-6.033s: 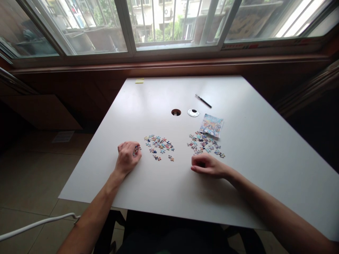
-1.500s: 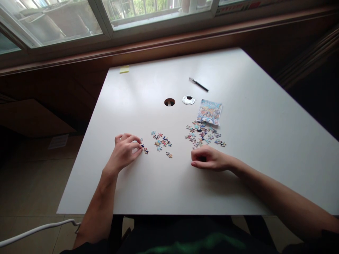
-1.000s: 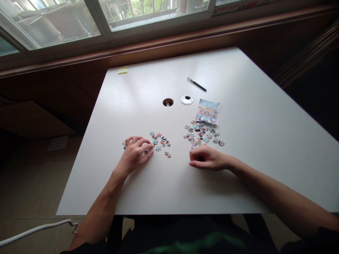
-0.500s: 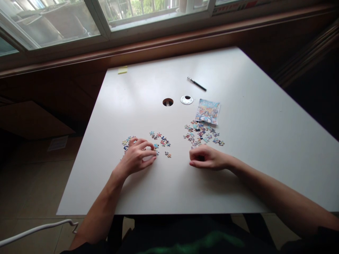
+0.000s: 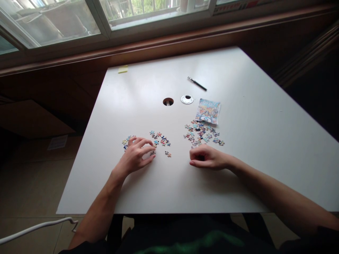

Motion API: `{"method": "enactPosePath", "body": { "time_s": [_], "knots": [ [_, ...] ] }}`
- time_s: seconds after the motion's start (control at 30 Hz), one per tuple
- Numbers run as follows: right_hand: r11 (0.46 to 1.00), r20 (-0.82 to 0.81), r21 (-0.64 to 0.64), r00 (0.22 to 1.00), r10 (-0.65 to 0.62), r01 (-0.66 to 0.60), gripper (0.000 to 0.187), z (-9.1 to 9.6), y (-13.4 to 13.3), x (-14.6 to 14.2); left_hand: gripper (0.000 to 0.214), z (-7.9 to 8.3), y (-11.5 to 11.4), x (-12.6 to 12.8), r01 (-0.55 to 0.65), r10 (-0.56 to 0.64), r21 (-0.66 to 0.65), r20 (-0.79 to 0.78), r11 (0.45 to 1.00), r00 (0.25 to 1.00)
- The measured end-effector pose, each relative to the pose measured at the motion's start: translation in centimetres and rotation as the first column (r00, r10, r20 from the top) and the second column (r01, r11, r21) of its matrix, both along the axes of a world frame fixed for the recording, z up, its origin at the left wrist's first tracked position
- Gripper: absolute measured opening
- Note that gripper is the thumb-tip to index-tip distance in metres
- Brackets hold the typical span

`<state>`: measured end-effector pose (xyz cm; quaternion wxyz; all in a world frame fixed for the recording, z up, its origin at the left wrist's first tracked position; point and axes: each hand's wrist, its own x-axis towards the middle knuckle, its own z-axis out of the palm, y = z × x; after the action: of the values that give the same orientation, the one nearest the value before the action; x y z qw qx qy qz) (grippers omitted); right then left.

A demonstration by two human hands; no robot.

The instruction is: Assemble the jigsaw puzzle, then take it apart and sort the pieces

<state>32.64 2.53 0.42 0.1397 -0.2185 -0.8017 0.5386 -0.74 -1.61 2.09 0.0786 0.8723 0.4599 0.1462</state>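
My left hand [image 5: 136, 154] rests over the left group of jigsaw pieces [image 5: 128, 138], its fingers spread and curved. Between its thumb and index fingertip lies a small jigsaw piece [image 5: 153, 153]; whether they pinch it I cannot tell. The palm and fingers hide part of this group. Just right of the fingertips is a looser cluster of pieces [image 5: 164, 141], with a pair of pieces [image 5: 168, 154] nearer me. My right hand [image 5: 203, 157] is a loose fist on the table, and nothing shows inside its dark hollow. Beyond it spreads a larger jigsaw pile [image 5: 202, 132].
A printed puzzle packet [image 5: 208, 111] touches the far side of the right pile. Farther back are a black pen [image 5: 197, 83], a round silver cover [image 5: 187, 99] and a cable hole [image 5: 168, 102]. A yellow sticky note [image 5: 123, 69] marks the white table's [image 5: 225, 190] far left corner.
The small piece by my left fingertips has shifted left, in between thumb and index finger. My left hand has moved slightly left. My right hand stays still.
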Motion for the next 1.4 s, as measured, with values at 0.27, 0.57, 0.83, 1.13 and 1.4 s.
{"method": "enactPosePath", "body": {
  "time_s": [0.27,0.57,0.83,1.13,1.4],
  "knots": [
    [1.000,0.001,0.000,1.000,0.004,-0.004,0.036,-0.2,0.1,0.1,0.014,-0.3,0.2,0.1,-0.023,0.023,0.049,0.000,0.999,1.000],
    [1.000,0.001,-0.007,1.000,0.003,-0.003,0.037,-0.2,0.1,0.2,0.011,-0.3,0.2,-0.2,-0.062,0.062,0.038,0.014,0.997,0.998],
    [1.000,-0.003,-0.013,1.000,-0.001,0.001,0.035,-0.3,0.1,0.2,0.006,0.1,0.3,-0.7,-0.097,0.098,0.021,-0.009,0.995,0.995],
    [1.000,-0.016,-0.018,1.000,0.005,-0.006,0.033,-0.3,0.0,0.1,0.027,-0.2,0.3,-0.8,-0.146,0.148,0.053,-0.038,0.988,0.988],
    [1.000,-0.015,-0.017,1.000,0.007,-0.008,0.033,-0.4,0.0,0.2,0.028,-0.5,0.1,0.4,-0.072,0.072,0.001,-0.065,0.997,0.995]
  ]
}}
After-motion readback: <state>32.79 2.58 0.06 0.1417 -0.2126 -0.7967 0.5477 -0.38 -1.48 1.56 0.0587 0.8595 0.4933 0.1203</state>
